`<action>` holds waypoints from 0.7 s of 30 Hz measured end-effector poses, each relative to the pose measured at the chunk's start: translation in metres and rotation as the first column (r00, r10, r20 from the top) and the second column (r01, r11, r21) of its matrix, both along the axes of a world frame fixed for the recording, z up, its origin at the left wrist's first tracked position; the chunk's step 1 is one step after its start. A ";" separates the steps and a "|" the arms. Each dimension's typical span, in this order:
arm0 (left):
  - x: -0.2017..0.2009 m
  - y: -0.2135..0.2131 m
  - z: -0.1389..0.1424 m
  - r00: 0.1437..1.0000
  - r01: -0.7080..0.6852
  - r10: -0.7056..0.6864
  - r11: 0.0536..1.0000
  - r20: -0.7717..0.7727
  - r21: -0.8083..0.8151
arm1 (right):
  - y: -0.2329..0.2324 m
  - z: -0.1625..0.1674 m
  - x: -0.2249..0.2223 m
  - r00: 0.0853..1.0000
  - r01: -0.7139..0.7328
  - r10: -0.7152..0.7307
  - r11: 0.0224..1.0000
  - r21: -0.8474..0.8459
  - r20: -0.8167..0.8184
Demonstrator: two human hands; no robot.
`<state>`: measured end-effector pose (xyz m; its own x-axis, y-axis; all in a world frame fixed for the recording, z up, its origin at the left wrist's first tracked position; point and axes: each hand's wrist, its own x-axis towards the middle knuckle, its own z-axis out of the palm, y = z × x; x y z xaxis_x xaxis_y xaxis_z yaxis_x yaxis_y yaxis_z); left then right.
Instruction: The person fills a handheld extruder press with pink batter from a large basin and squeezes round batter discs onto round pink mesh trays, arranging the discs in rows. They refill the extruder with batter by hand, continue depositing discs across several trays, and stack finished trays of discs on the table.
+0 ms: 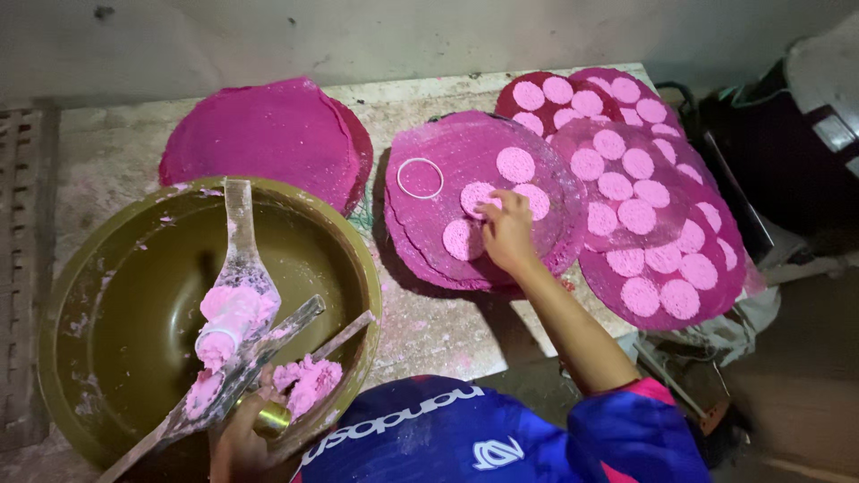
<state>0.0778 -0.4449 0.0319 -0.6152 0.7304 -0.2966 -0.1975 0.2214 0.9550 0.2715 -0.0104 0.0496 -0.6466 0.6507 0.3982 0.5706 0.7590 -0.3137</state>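
My right hand (506, 231) reaches over a round magenta mat (429, 228), its fingers bent together onto a pale pink disc (475, 195). Three more pink discs lie around it on that mat, and a thin white ring (420, 177) rests on the mat's left part. My left hand (240, 440) is at the near rim of a large olive bowl (116, 322). It grips a small brass-coloured cylinder (273, 419) beside a flat clear stick (268, 344). Lumps of pink paste (307, 380) sit in the bowl, and more fills a clear scoop (237, 295).
A stack of bare magenta mats (259, 134) lies behind the bowl. To the right, overlapping mats (662, 241) carry several pink discs each. Everything stands on a stained pale slab (429, 331). Dark bags and a grey object (787, 143) are at the far right.
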 end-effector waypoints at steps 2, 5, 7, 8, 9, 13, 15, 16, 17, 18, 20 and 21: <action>-0.001 0.004 0.007 0.877 0.195 -0.200 0.979 -0.436 -0.056 | 0.000 0.002 -0.024 0.997 -0.069 0.071 0.996 0.064 -0.027; -0.006 0.009 0.010 0.626 -0.399 0.443 0.889 0.642 -0.225 | -0.001 0.004 -0.057 0.999 -0.039 0.041 0.993 0.110 -0.015; -0.012 0.009 0.007 0.769 -0.396 0.418 0.905 0.484 -0.154 | 0.000 0.005 -0.075 1.000 -0.001 0.002 0.991 0.131 -0.007; -0.014 0.007 0.005 0.826 -0.388 0.403 0.914 0.394 -0.121 | -0.001 0.006 -0.082 1.000 0.007 -0.006 0.989 0.144 -0.010; -0.018 0.006 0.003 0.873 -0.377 0.386 0.922 0.299 -0.090 | -0.001 0.007 -0.088 1.000 0.015 -0.013 0.987 0.157 -0.012; -0.029 -0.006 -0.008 0.937 -0.350 0.350 0.937 0.000 -0.011 | 0.003 0.005 -0.099 0.995 0.067 -0.076 0.988 0.139 0.063; -0.031 -0.018 -0.010 0.910 -0.414 0.414 0.910 -0.002 -0.012 | 0.000 0.010 -0.101 0.994 0.069 -0.079 0.990 0.120 0.078; -0.030 -0.023 -0.012 0.899 -0.439 0.439 0.899 -0.001 -0.009 | -0.004 0.014 -0.101 0.997 -0.049 0.044 0.996 -0.076 -0.069; -0.029 -0.029 -0.013 0.883 -0.469 0.469 0.883 0.000 -0.005 | -0.010 0.020 -0.100 0.964 -0.197 0.139 0.946 -0.258 -0.228; -0.029 -0.034 -0.015 0.868 -0.497 0.497 0.868 0.000 0.000 | -0.020 0.025 -0.104 0.900 -0.360 0.193 0.836 -0.415 -0.391; -0.030 -0.040 -0.021 0.817 -0.576 0.575 0.818 0.044 0.011 | -0.050 0.037 -0.110 0.755 -0.642 0.399 0.612 -0.462 -0.520; -0.032 -0.040 -0.025 0.766 -0.640 0.633 0.768 0.113 0.037 | -0.068 0.041 -0.116 0.733 -0.680 0.528 0.591 -0.434 -0.430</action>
<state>0.0456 -0.4851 0.0074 -0.9199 0.2012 -0.3367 -0.3531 -0.0511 0.9342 0.1558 -0.0788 0.0907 -0.9061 0.2864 0.3112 -0.1061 0.5584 -0.8228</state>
